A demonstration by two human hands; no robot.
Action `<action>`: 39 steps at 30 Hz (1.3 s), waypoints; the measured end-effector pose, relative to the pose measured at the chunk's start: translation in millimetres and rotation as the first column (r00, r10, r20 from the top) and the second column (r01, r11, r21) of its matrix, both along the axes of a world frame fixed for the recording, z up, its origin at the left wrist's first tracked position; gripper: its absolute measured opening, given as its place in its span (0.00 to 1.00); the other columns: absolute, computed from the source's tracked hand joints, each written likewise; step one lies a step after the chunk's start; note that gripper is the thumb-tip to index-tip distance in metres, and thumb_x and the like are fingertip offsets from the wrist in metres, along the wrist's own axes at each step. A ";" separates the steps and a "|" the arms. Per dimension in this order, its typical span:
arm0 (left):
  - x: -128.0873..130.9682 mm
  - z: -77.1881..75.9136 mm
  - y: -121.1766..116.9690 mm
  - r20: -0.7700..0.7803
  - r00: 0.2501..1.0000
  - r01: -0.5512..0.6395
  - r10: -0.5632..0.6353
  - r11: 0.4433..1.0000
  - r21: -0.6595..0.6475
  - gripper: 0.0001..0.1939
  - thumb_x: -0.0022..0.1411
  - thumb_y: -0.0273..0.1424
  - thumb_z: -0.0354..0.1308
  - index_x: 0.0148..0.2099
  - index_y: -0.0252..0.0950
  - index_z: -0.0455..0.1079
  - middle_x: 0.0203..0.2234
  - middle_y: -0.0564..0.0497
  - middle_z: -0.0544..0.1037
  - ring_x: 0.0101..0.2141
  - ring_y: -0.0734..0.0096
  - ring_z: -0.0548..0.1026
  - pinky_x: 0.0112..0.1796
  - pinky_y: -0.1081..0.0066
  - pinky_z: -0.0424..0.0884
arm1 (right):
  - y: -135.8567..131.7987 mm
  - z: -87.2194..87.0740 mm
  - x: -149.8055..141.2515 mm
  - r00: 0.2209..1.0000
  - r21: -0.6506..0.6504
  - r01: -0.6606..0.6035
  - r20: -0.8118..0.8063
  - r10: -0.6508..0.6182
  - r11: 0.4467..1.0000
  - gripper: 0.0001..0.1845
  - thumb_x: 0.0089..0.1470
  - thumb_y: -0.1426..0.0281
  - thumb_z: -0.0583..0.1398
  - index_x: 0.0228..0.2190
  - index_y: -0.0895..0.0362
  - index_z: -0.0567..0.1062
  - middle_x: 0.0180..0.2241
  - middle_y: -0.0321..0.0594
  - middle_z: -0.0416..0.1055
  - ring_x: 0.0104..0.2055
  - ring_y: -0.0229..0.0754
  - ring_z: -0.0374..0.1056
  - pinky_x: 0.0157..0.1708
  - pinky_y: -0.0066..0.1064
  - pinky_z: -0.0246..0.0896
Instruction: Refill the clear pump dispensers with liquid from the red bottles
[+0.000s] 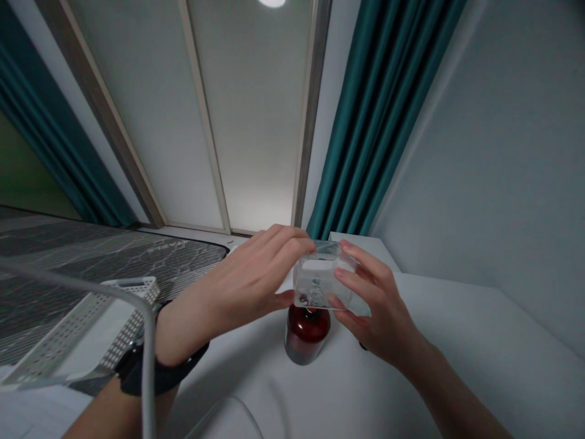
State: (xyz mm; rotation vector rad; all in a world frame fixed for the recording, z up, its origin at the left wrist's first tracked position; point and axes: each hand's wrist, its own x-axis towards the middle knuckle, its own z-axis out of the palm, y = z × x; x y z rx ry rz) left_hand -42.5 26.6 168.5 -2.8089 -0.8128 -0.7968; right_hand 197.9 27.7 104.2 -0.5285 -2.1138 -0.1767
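clear plastic container [322, 283] is held above a white table [411, 384], overlapping the top of a dark red bottle [306, 338] in view; whether the two touch, i cannot tell. the left hand [249, 277] pinches its left end between thumb and fingers, a black wristband [158, 373] below. the right hand [377, 296] grips the opposite end with curled fingers.

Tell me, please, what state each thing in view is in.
Clear container: held between left hand and right hand.
Red vessel: standing on table, top hidden.
White basket: open-topped.
Teal curtains: gathered in folds.
Pale door panels: apparently shut.
Black wristband: worn behind left hand.
Grey cable: bent.
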 end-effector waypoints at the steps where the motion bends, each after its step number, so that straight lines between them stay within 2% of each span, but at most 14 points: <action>1: 0.0 -0.1 0.1 0.002 1.000 0.003 -0.003 1.000 0.005 0.21 0.64 0.30 0.61 0.55 0.37 0.59 0.50 0.41 0.71 0.51 0.53 0.70 0.49 0.53 0.71 | -0.1 0.2 0.0 1.000 0.007 -0.003 0.002 0.003 1.000 0.37 0.56 0.82 0.60 0.61 0.47 0.57 0.62 0.48 0.55 0.66 0.54 0.55 0.59 0.52 0.67; 11: 0.7 0.7 -0.3 0.010 1.000 -0.005 0.005 1.000 -0.002 0.20 0.64 0.31 0.61 0.55 0.37 0.60 0.50 0.41 0.71 0.51 0.53 0.70 0.50 0.53 0.70 | 0.4 -0.1 0.7 1.000 0.017 -0.002 -0.007 0.002 1.000 0.38 0.55 0.82 0.60 0.62 0.46 0.57 0.62 0.46 0.55 0.66 0.52 0.55 0.60 0.50 0.66; 17: 0.0 -1.5 3.2 0.009 1.000 -0.009 0.010 0.997 -0.080 0.22 0.63 0.31 0.62 0.56 0.37 0.59 0.50 0.42 0.71 0.50 0.55 0.71 0.49 0.56 0.71 | 2.6 -3.1 0.7 1.000 -0.087 0.018 -0.014 -0.020 0.996 0.36 0.57 0.79 0.59 0.61 0.44 0.57 0.62 0.46 0.56 0.65 0.53 0.57 0.57 0.53 0.68; 25: -2.0 -3.7 3.7 0.000 0.999 -0.035 0.036 0.989 -0.144 0.25 0.61 0.30 0.63 0.58 0.37 0.59 0.49 0.42 0.72 0.49 0.55 0.73 0.48 0.57 0.71 | 1.6 -2.7 0.5 1.000 -0.142 0.016 -0.013 -0.019 0.990 0.36 0.54 0.79 0.60 0.61 0.46 0.58 0.62 0.49 0.57 0.65 0.55 0.57 0.59 0.56 0.63; 29: -2.9 -5.9 6.9 0.005 0.999 -0.043 0.044 0.986 -0.162 0.32 0.62 0.34 0.62 0.64 0.39 0.54 0.55 0.40 0.71 0.53 0.54 0.72 0.52 0.56 0.70 | 0.9 -2.6 -0.2 0.998 -0.202 0.036 -0.045 -0.046 0.979 0.35 0.53 0.78 0.61 0.60 0.49 0.59 0.61 0.50 0.59 0.65 0.56 0.58 0.60 0.57 0.60; 31: -4.3 -10.0 10.7 0.009 0.998 -0.059 0.061 0.983 -0.172 0.36 0.63 0.36 0.61 0.67 0.40 0.48 0.60 0.39 0.67 0.57 0.53 0.69 0.55 0.55 0.68 | 0.9 -3.2 -1.0 0.994 -0.301 0.048 -0.077 -0.075 0.952 0.34 0.54 0.76 0.61 0.60 0.49 0.59 0.60 0.50 0.59 0.64 0.54 0.58 0.60 0.55 0.61; 34: -7.2 -17.6 16.7 -0.002 0.997 -0.074 0.075 0.978 -0.194 0.38 0.66 0.39 0.58 0.70 0.41 0.43 0.63 0.38 0.63 0.60 0.54 0.68 0.57 0.55 0.66 | 3.5 -7.6 -2.3 0.985 -0.496 0.023 -0.139 -0.106 0.868 0.32 0.55 0.73 0.61 0.59 0.51 0.61 0.58 0.48 0.61 0.62 0.50 0.60 0.59 0.49 0.64; 37: -8.4 -21.6 19.2 0.002 0.997 -0.078 0.081 0.974 -0.211 0.39 0.67 0.41 0.57 0.71 0.40 0.41 0.62 0.37 0.65 0.59 0.55 0.69 0.56 0.56 0.67 | 12.1 -18.2 -3.6 0.959 -0.661 -0.046 -0.238 -0.151 0.749 0.29 0.55 0.69 0.62 0.58 0.53 0.63 0.57 0.48 0.65 0.59 0.48 0.65 0.58 0.47 0.65; 39: -6.8 -20.9 18.1 0.017 0.995 -0.089 0.094 0.975 -0.204 0.37 0.67 0.41 0.57 0.70 0.38 0.45 0.60 0.37 0.68 0.58 0.55 0.70 0.55 0.56 0.68 | 20.2 -27.4 -4.8 0.935 -0.761 -0.116 -0.300 -0.187 0.638 0.27 0.55 0.64 0.62 0.56 0.54 0.65 0.56 0.49 0.68 0.57 0.48 0.67 0.55 0.46 0.67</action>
